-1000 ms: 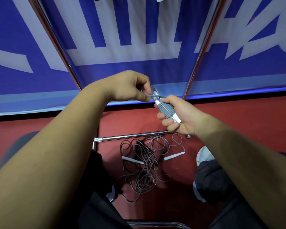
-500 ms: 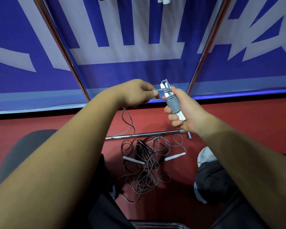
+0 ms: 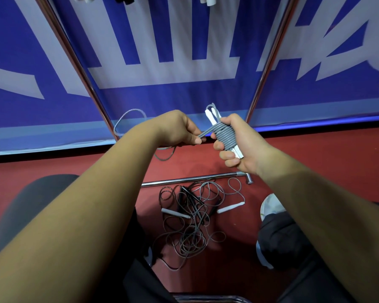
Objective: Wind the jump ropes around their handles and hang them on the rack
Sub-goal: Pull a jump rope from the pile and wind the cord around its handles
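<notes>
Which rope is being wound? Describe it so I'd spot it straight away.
Start at the blue banner and drop to its lower edge. There the right hand grips a rope coiled tightly in grey turns round white handles, its loose end pinched by the left hand. The other ropes lie tangled on the red floor.

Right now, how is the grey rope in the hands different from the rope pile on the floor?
The held grey rope is wound tight round its white handles; the floor pile of ropes lies in loose tangles. The right hand grips the held rope, the left hand pinches its tail; nobody touches the floor pile. Both have grey cord, white handles.
</notes>
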`<state>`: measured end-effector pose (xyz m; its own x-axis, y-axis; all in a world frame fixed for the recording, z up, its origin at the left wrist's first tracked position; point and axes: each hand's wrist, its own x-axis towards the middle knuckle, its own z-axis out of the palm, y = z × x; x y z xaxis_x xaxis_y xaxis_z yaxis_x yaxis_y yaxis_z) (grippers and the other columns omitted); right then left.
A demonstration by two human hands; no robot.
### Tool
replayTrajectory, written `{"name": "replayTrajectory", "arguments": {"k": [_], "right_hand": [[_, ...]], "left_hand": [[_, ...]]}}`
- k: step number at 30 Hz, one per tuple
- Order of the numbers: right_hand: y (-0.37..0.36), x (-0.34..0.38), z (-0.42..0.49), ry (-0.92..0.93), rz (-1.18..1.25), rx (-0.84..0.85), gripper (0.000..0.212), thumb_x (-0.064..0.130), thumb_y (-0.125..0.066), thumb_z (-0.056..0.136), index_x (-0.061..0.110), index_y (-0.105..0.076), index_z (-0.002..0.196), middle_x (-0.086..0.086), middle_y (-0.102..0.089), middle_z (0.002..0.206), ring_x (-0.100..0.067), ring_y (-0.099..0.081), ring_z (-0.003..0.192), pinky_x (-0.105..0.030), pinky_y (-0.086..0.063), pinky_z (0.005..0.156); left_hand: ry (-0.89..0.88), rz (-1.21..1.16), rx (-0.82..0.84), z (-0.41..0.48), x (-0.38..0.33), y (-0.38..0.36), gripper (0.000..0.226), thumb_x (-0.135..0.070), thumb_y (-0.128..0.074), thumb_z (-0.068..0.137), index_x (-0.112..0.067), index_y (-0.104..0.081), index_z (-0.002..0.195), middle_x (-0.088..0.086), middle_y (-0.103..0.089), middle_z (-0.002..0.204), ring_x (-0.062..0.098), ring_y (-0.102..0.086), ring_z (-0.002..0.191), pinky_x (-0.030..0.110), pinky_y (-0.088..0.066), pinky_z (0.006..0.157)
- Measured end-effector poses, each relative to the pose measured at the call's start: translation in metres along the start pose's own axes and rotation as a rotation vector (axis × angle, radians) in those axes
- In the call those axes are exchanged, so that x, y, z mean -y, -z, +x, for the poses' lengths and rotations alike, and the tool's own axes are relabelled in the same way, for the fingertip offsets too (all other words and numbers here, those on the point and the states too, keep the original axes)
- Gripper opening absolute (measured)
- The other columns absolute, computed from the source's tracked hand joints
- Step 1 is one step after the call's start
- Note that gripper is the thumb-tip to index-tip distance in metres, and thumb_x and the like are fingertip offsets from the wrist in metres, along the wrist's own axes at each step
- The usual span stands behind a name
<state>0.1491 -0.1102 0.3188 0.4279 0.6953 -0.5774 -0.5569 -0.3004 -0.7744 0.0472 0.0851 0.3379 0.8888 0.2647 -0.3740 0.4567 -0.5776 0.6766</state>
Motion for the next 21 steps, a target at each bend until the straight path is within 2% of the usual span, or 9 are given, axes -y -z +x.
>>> {"name": "replayTrajectory", "arguments": {"k": [2, 4, 5, 10, 14, 21], "right_hand": [[-0.0004, 0.0010, -0.0022, -0.005, 0.013, 0.046, 0.043, 0.054, -0.048, 0.100, 0.013, -0.060, 0.094, -0.001, -0.047, 0.067, -0.012, -0.025, 0.045, -0.024, -0.009, 0.048], [-0.0016, 0.0004, -0.0041, -0.025, 0.006, 0.103, 0.043, 0.054, -0.047, 0.100, 0.013, -0.059, 0.093, -0.001, -0.046, 0.068, -0.011, -0.024, 0.044, -0.024, -0.008, 0.047], [-0.0023, -0.0006, -0.0049, -0.038, 0.001, 0.130, 0.044, 0.054, -0.046, 0.100, 0.013, -0.059, 0.093, -0.001, -0.045, 0.068, -0.011, -0.024, 0.043, -0.023, -0.008, 0.046], [-0.0026, -0.0031, -0.0057, -0.043, -0.012, 0.153, 0.044, 0.056, -0.045, 0.100, 0.015, -0.058, 0.090, -0.001, -0.041, 0.068, -0.011, -0.023, 0.042, -0.024, -0.007, 0.046], [-0.0018, -0.0031, -0.0037, -0.014, -0.005, 0.113, 0.046, 0.063, -0.053, 0.099, 0.018, -0.058, 0.090, 0.001, -0.042, 0.068, -0.011, -0.022, 0.044, -0.023, -0.008, 0.045], [-0.0042, -0.0003, -0.0063, -0.002, -0.010, 0.132, 0.037, 0.052, -0.051, 0.101, 0.017, -0.059, 0.090, 0.001, -0.044, 0.067, -0.011, -0.023, 0.044, -0.023, -0.009, 0.045]], "left_hand": [[0.002, -0.002, -0.021, 0.0014, -0.0008, -0.0015, 0.014, -0.028, -0.089, 0.084, -0.030, -0.086, 0.098, -0.004, -0.082, 0.091, 0.006, -0.064, 0.076, 0.028, -0.059, 0.085], [0.005, 0.015, -0.031, 0.0022, -0.0018, -0.0030, 0.014, -0.027, -0.089, 0.084, -0.027, -0.086, 0.097, 0.002, -0.081, 0.089, 0.006, -0.065, 0.068, 0.018, -0.057, 0.067], [0.007, 0.015, -0.025, 0.0027, -0.0017, -0.0039, 0.014, -0.026, -0.089, 0.085, -0.026, -0.085, 0.098, 0.005, -0.081, 0.088, 0.006, -0.065, 0.065, 0.018, -0.056, 0.063], [0.012, 0.054, 0.060, 0.0044, -0.0004, -0.0087, 0.014, -0.027, -0.089, 0.085, -0.026, -0.085, 0.099, 0.003, -0.081, 0.089, 0.003, -0.067, 0.067, 0.021, -0.056, 0.070], [-0.008, 0.053, 0.082, 0.0040, -0.0004, -0.0089, 0.013, -0.026, -0.089, 0.085, -0.028, -0.086, 0.098, 0.002, -0.081, 0.091, 0.007, -0.067, 0.073, 0.031, -0.063, 0.085], [-0.041, 0.058, 0.035, 0.0002, 0.0004, -0.0011, 0.011, -0.032, -0.088, 0.086, -0.029, -0.085, 0.096, 0.002, -0.080, 0.088, 0.010, -0.063, 0.071, 0.033, -0.058, 0.086]]}}
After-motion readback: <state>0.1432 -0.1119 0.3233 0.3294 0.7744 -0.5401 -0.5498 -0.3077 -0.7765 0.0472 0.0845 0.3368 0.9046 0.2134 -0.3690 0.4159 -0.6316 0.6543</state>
